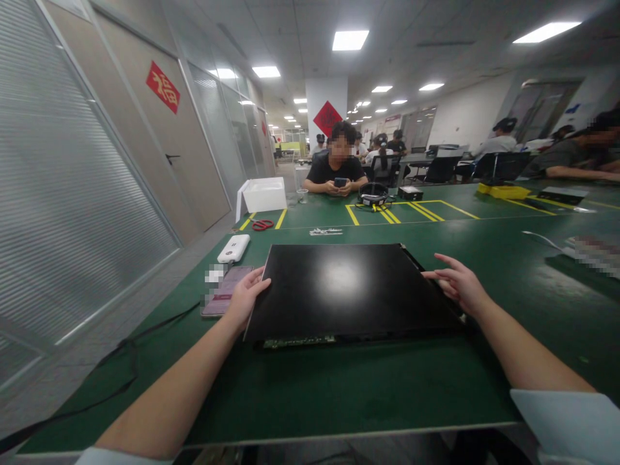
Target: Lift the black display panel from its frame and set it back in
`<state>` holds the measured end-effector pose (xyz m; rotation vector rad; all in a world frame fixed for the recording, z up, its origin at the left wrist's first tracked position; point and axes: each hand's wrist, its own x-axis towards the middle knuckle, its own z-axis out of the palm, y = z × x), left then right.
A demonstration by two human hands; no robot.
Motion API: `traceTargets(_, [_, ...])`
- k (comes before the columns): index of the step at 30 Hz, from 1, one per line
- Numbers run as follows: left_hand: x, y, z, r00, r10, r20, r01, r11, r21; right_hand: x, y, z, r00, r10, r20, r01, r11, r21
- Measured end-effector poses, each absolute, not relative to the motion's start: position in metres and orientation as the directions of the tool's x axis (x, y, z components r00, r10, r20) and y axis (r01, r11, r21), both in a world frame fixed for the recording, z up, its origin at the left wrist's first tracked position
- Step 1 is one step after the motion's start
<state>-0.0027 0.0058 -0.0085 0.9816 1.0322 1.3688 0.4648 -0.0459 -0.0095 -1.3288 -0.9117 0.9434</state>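
Note:
A black, glossy display panel lies in front of me, a ceiling light mirrored on its face. Along its near edge shows a strip of green circuit board. My left hand grips the panel's left edge, thumb on top. At the right edge is my right hand, its fingers apart and the index finger stretched out. Some of its fingertips reach the panel's edge; whether they press on it I cannot tell.
The green table carries a purple notebook, a white power bank, red scissors, small white pieces, a white box, a black headset and a yellow tray. Across sits a person holding a phone.

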Motion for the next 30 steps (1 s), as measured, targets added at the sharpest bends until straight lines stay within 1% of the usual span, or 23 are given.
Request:
traceTargets(9, [0.001, 0.004, -0.017, -0.065, 0.998, -0.026, -0.204, 0.012, 0.979, 0.465, -0.046, -0.01, 0.399, 0.917, 0.01, -0.014, 0.017, -1.0])
traceTargets(17, [-0.001, 0.004, -0.02, -0.034, 0.999, -0.021, -0.13, 0.017, 0.991, 0.464, -0.046, -0.01, 0.425, 0.905, -0.019, -0.032, -0.006, -0.999])
traceTargets(26, [0.0, 0.005, -0.017, -0.028, 0.999, -0.029, -0.125, 0.025, 0.992, 0.462, -0.047, -0.009, 0.427, 0.904, -0.026, -0.024, -0.017, -1.0])
traceTargets(30, [0.002, 0.003, -0.012, 0.006, 1.0, -0.015, -0.112, 0.016, 0.994, 0.462, -0.047, -0.009, 0.421, 0.907, -0.031, 0.002, -0.035, -0.999])
